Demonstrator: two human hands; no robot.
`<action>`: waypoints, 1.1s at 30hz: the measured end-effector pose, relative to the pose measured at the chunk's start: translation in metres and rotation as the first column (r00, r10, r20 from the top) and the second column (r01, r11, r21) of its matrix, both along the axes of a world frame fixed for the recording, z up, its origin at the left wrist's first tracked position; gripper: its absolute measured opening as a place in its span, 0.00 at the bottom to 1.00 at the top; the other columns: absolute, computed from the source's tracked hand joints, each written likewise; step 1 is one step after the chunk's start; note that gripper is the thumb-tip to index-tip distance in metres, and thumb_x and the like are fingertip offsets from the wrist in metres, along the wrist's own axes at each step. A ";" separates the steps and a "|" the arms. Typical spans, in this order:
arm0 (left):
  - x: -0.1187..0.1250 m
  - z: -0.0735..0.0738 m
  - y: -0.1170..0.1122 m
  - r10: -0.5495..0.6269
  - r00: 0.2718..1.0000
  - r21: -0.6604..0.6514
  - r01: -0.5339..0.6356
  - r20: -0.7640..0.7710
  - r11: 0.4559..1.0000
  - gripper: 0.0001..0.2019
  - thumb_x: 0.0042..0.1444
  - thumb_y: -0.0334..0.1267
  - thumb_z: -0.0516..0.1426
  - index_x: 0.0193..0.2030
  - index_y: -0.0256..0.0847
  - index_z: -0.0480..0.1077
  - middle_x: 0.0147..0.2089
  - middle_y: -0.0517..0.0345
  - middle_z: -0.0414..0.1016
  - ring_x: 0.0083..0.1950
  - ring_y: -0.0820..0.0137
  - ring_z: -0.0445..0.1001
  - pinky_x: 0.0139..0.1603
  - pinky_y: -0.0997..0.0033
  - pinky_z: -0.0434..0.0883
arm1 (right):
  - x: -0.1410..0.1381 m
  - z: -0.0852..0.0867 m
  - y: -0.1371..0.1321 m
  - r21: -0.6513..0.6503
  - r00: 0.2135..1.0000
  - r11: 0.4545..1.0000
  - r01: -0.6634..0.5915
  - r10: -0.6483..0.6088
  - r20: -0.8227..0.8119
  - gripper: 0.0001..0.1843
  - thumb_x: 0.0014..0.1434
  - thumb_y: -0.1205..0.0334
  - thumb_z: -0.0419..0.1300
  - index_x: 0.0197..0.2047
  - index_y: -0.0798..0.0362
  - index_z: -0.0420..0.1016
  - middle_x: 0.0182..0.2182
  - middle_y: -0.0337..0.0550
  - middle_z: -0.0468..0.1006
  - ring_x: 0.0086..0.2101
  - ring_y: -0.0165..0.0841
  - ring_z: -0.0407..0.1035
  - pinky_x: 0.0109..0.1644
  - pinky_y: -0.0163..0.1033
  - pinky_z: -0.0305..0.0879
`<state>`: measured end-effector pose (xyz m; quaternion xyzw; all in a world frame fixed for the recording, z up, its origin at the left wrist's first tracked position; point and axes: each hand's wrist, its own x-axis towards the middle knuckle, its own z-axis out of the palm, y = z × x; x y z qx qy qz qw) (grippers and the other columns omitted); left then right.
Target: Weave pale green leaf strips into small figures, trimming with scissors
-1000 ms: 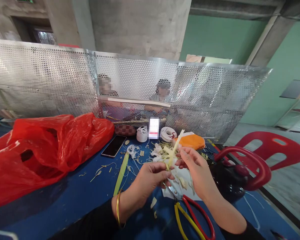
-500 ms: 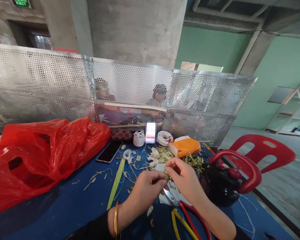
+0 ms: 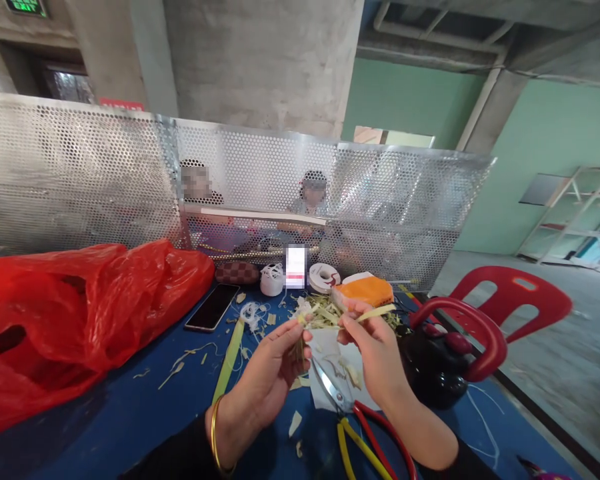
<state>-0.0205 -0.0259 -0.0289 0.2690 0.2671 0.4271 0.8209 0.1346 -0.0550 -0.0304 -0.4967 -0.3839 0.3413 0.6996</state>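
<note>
Strip [image 3: 380, 311], raised over the counter [image 3: 130, 407], sits in the right hand [image 3: 381, 353], grip pinched; left hand [image 3: 275, 363] grasps a partly hidden leafy piece [image 3: 303, 320]. Work looks unfinished: trimmings [image 3: 321, 319] heaped behind, long leaf [image 3: 227, 363] lying unworked.

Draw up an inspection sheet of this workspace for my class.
Surface: blue tabletop with scattered pale scraps.
Working things: narrow, flat, pale-green strip; small pale-green fibrous piece; metal scissors with red and yellow handles, blades over white paper.
Clutter: crumpled red plastic bag; flat black rectangular phone; pale-green heap of shavings; soft orange packet; glossy black kettle with red handle; round white spool.
Hands: bare left hand pinches the fibrous piece; bare right hand pinches the strip; they are apart.
Cables: one thin white line right of the kettle; cord or string, cannot tell.
Surroundings: silvery perforated metal screen; two people behind it; red plastic chair beyond the kettle.
</note>
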 end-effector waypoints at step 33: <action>0.009 -0.011 -0.008 0.065 0.868 0.485 0.211 -0.492 0.849 0.07 0.49 0.32 0.57 0.27 0.36 0.76 0.25 0.57 0.75 0.26 0.72 0.69 0.29 0.74 0.63 | -0.005 -0.010 -0.006 -0.144 0.881 0.983 -0.116 0.169 0.443 0.07 0.54 0.58 0.61 0.29 0.52 0.73 0.24 0.36 0.71 0.26 0.32 0.63 0.30 0.36 0.59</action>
